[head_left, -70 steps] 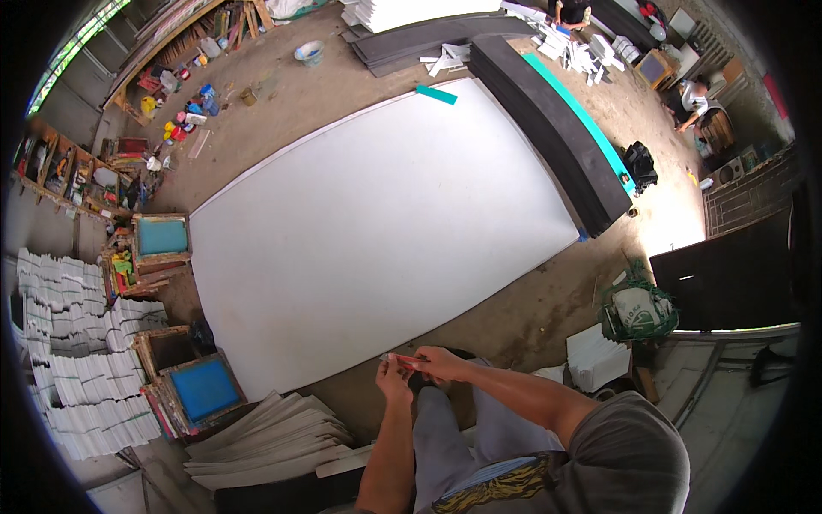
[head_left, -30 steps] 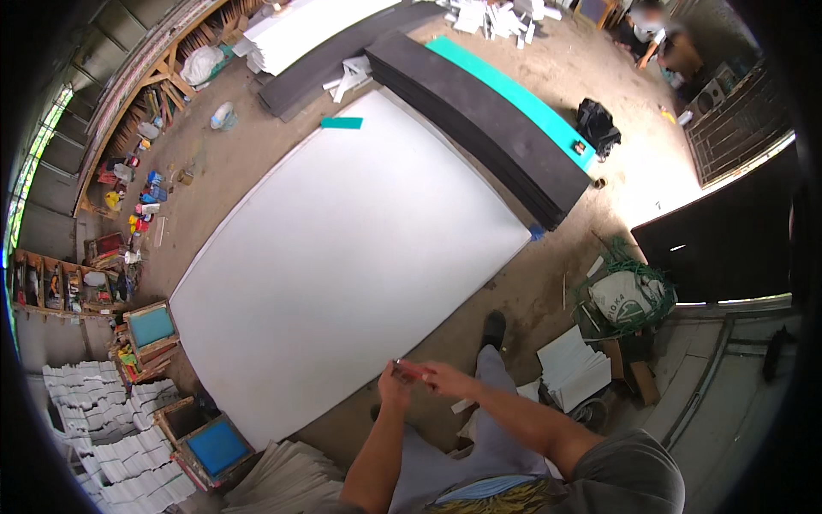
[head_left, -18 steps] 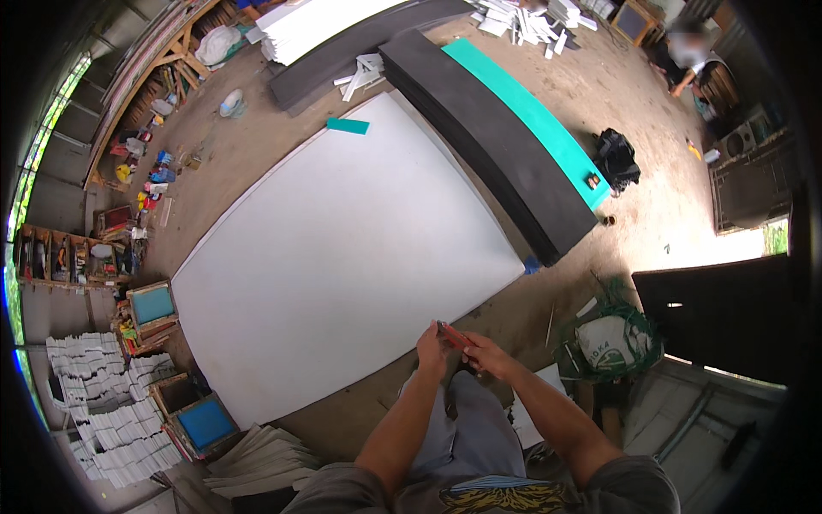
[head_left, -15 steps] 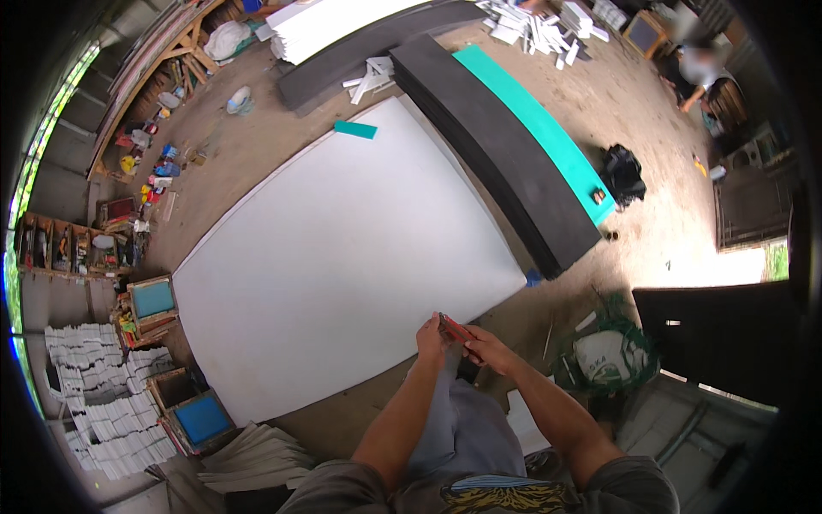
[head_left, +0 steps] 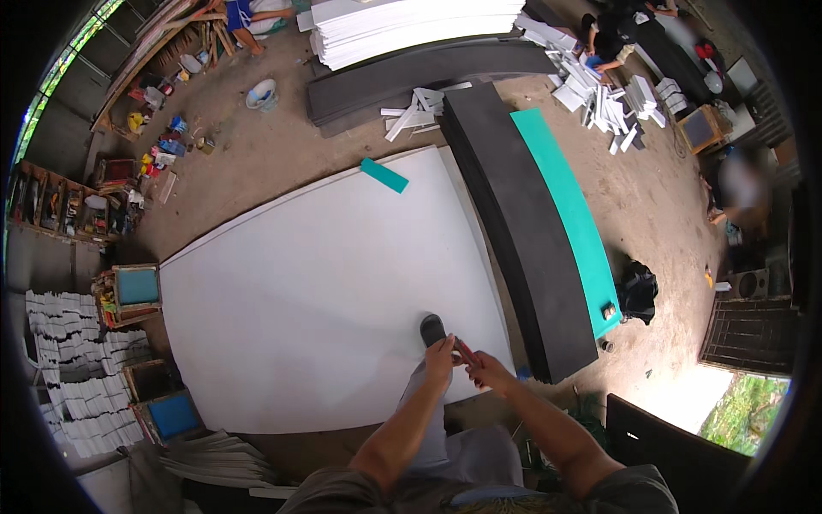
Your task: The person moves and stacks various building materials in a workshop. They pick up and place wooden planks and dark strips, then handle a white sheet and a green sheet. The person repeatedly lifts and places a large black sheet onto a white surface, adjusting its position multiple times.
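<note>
A slim red hand tool [head_left: 465,350] is held over the near right of the large flat white sheet [head_left: 308,300], long axis slanting from near right to far left. The right hand [head_left: 491,373] grasps its near end, presumably for control; the left hand [head_left: 439,358] is at its far end, its pinch too small to tell.

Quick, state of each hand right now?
Left hand: curled close beside the slim red tool; can't tell if gripping.
Right hand: closed, holding the slim red tool.
</note>
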Demonstrator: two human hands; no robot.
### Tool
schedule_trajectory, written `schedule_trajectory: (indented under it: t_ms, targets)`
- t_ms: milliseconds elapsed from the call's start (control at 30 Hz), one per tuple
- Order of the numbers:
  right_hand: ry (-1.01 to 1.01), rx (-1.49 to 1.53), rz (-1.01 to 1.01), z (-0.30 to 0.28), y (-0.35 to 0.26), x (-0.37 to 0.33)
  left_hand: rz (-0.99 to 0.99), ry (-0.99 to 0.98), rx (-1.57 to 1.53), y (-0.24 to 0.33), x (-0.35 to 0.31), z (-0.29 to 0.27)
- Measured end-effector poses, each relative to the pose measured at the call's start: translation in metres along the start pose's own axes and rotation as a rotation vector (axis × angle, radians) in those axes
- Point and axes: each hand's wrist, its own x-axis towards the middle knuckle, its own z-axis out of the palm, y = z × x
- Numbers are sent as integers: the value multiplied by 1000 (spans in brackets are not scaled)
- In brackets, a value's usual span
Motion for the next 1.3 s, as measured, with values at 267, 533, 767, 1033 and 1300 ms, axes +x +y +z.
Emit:
schedule_trajectory:
  t_ms: [267,533,767,1033,1300]
  targets:
    - [262,-288,-195,-64,-196,129,-57,98,-73,166,122,36]
    - [178,-322,-315,-125,-288,372,-98,248,-70,259,272,27]
    - [171,-510,-361,-161,-314,630,-146,443,-178,262,510,-7]
    - [251,-550,-282,-158,-314,820,-203,578,65,240,743,-76]
    - [173,-734,-152,-159,-318,810,-148,528,-175,263,735,-47]
